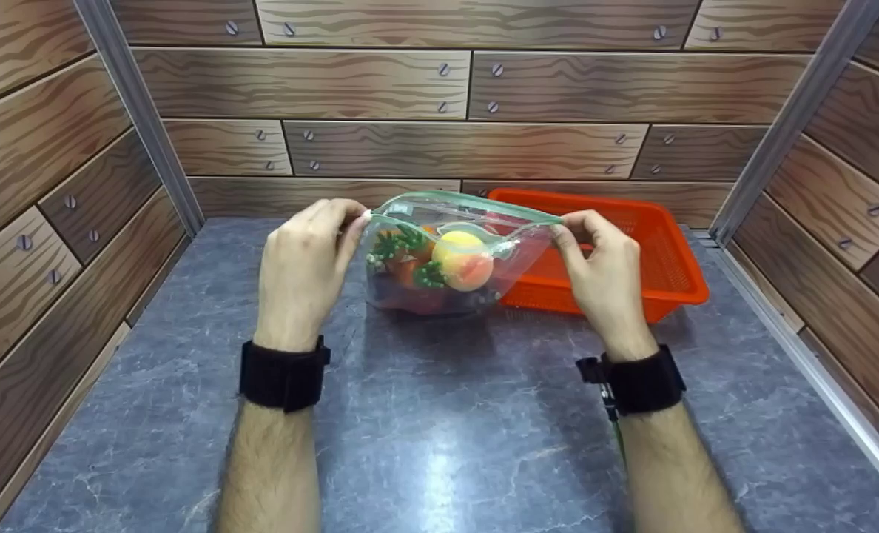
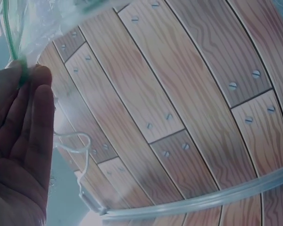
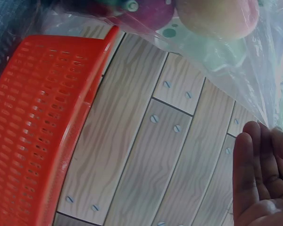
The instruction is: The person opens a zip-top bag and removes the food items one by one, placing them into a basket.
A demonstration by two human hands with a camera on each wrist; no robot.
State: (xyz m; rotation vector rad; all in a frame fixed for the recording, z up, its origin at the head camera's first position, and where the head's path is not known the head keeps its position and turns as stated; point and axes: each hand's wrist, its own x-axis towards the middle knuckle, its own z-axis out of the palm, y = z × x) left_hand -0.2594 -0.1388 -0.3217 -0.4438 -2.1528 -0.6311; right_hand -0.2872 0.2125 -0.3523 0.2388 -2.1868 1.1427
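The left hand [image 1: 302, 270] pinched the left end of the green-edged rim of a clear plastic bag [image 1: 450, 255], its grip narrow, fingertips [image 2: 26, 77] closed on the green seam. The right hand [image 1: 602, 277] pinched the rim's right end in the same narrow grip. The bag sat between the two hands on the grey table [image 1: 439, 429], its mouth spread open at the top. Inside the bag lay a yellow-and-red peach-like fruit [image 1: 462, 259], with orange, green-topped pieces [image 1: 402, 255] to the left of it. An orange basket [image 1: 632, 252] stood just behind the bag, to its right.
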